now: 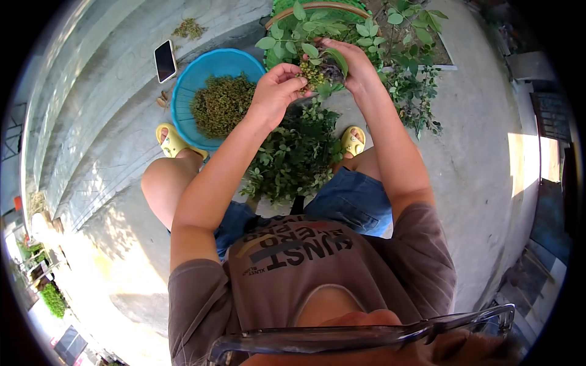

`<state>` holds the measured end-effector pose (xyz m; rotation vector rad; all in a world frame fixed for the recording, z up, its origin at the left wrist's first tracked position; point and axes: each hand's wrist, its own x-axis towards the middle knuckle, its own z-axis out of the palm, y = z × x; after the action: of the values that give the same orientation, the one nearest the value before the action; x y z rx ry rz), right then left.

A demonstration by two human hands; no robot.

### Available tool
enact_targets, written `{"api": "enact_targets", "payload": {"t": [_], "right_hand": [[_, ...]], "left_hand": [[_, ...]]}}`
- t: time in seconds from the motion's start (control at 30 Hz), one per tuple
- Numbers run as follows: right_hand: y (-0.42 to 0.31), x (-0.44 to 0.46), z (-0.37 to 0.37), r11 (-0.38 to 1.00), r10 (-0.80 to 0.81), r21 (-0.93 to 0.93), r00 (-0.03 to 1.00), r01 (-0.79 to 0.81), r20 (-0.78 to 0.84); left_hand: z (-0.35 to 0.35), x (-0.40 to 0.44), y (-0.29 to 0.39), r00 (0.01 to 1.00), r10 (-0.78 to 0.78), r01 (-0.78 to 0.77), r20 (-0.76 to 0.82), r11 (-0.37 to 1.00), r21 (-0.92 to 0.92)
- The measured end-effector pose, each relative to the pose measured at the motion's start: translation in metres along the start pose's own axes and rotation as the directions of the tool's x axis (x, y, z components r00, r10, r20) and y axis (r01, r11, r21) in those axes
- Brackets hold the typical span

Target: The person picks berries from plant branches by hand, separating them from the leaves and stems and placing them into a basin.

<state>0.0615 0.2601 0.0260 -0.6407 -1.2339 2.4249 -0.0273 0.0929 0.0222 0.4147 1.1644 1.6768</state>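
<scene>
My left hand (276, 91) is closed, with thumb and fingers pinched on a cluster of small green berries (314, 74) that look like peppercorns. Beside it, my right hand (354, 61) is closed around the leafy sprig (336, 60) bearing the cluster; its fingertips are partly hidden by leaves. Both hands are over the near edge of a green basket (287, 7) with a brown handle. To the left stands a blue basin (185, 76) holding a heap of picked greenish-brown berries (223, 107). Cut leafy branches (293, 155) lie between my legs, below the hands.
A phone (165, 61) lies on the concrete left of the basin, near a small pile of berries or stems (189, 28). More leafy branches (415, 91) spread to the right of the basket. My feet wear yellow clogs (353, 141).
</scene>
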Motion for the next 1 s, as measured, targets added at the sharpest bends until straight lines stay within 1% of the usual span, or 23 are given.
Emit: {"api": "enact_targets", "payload": {"t": [0.03, 0.07, 0.1, 0.13, 0.2, 0.23, 0.27, 0.3, 0.33, 0.37, 0.43, 0.47, 0.5, 0.57, 0.6, 0.63, 0.7, 0.73, 0.8, 0.97, 1.0], "right_hand": [[-0.002, -0.002, -0.001, 0.979, -0.001, -0.204, 0.998, -0.011, -0.057], [-0.004, -0.005, -0.002, 0.916, -0.013, -0.399, 0.994, -0.033, -0.112], [-0.007, -0.01, -0.001, 0.815, -0.035, -0.575, 0.986, -0.067, -0.164], [-0.01, -0.017, 0.0, 0.818, -0.033, -0.572, 0.986, -0.068, -0.165], [-0.015, -0.032, 0.002, 0.732, -0.156, -0.669, 0.988, 0.131, 0.022], [-0.013, -0.037, 0.003, 0.734, -0.155, -0.667, 0.988, 0.127, 0.018], [-0.01, -0.04, 0.003, 0.582, -0.286, -0.748, 0.941, 0.32, 0.18], [-0.007, -0.041, 0.003, 0.393, -0.38, -0.777, 0.856, 0.492, 0.35], [-0.005, -0.042, 0.003, 0.405, -0.353, -0.795, 0.879, 0.452, 0.32], [-0.001, -0.038, -0.007, 0.41, -0.356, -0.794, 0.88, 0.448, 0.313], [0.001, -0.03, -0.015, 0.519, -0.327, -0.767, 0.916, 0.378, 0.231], [-0.001, -0.032, -0.021, 0.656, -0.22, -0.717, 0.968, 0.237, 0.118], [-0.001, -0.03, -0.024, 0.661, -0.222, -0.712, 0.968, 0.237, 0.116], [-0.001, -0.026, -0.03, 0.815, -0.194, -0.549, 0.98, 0.185, 0.043], [0.0, -0.027, -0.027, 0.846, -0.22, -0.495, 0.975, 0.198, 0.014], [-0.001, -0.03, -0.026, 0.849, -0.222, -0.49, 0.975, 0.199, 0.011], [-0.005, -0.033, -0.024, 0.938, -0.144, -0.327, 0.988, 0.118, -0.057], [-0.008, -0.034, -0.024, 0.938, -0.144, -0.325, 0.988, 0.117, -0.06], [-0.013, -0.035, -0.025, 0.982, -0.04, -0.185, 0.997, 0.028, -0.063], [-0.006, -0.034, -0.024, 0.973, -0.039, -0.229, 0.995, 0.018, -0.088], [-0.006, -0.034, -0.023, 0.969, -0.03, -0.249, 0.996, 0.007, -0.088]], "left_hand": [[-0.003, 0.0, 0.0, 1.0, -0.011, 0.011, -0.015, 0.999, -0.041], [-0.007, 0.002, -0.001, 1.0, -0.014, 0.014, -0.017, 0.999, -0.036], [-0.009, 0.003, 0.0, 0.999, -0.028, 0.027, -0.016, 0.998, -0.054], [-0.011, 0.004, -0.001, 0.999, -0.042, 0.041, -0.014, 0.997, -0.072], [-0.011, 0.004, -0.001, 0.998, -0.054, 0.05, -0.032, 0.994, -0.098], [-0.009, 0.004, -0.001, 0.997, -0.064, 0.058, -0.049, 0.99, -0.126], [-0.008, 0.004, -0.002, 0.997, -0.069, 0.062, -0.046, 0.99, -0.125], [-0.008, 0.004, -0.003, 0.997, -0.068, 0.062, -0.042, 0.989, -0.131], [-0.009, 0.005, -0.005, 0.997, -0.068, 0.062, -0.038, 0.989, -0.137], [-0.009, 0.005, -0.006, 0.997, -0.074, 0.069, -0.035, 0.989, -0.131], [-0.012, 0.005, -0.006, 0.996, -0.081, 0.077, -0.029, 0.991, -0.11], [-0.013, 0.004, -0.006, 0.996, -0.085, 0.082, -0.029, 0.991, -0.103], [-0.014, 0.004, -0.006, 0.995, -0.097, 0.095, -0.017, 0.991, -0.089], [-0.017, 0.005, -0.007, 0.994, -0.111, 0.111, -0.004, 0.991, -0.069], [-0.019, 0.006, -0.008, 0.993, -0.12, 0.119, 0.005, 0.989, -0.089], [-0.021, 0.008, -0.009, 0.992, -0.126, 0.127, 0.015, 0.986, -0.11], [-0.025, 0.011, -0.01, 0.99, -0.139, 0.142, 0.033, 0.982, -0.123], [-0.027, 0.012, -0.011, 0.987, -0.15, 0.156, 0.05, 0.978, -0.141], [-0.03, 0.013, -0.011, 0.984, -0.17, 0.178, 0.059, 0.972, -0.154], [-0.024, 0.011, -0.006, 0.977, -0.195, 0.206, 0.083, 0.965, -0.162], [-0.024, 0.01, -0.006, 0.973, -0.199, 0.216, 0.117, 0.962, -0.167]]}}
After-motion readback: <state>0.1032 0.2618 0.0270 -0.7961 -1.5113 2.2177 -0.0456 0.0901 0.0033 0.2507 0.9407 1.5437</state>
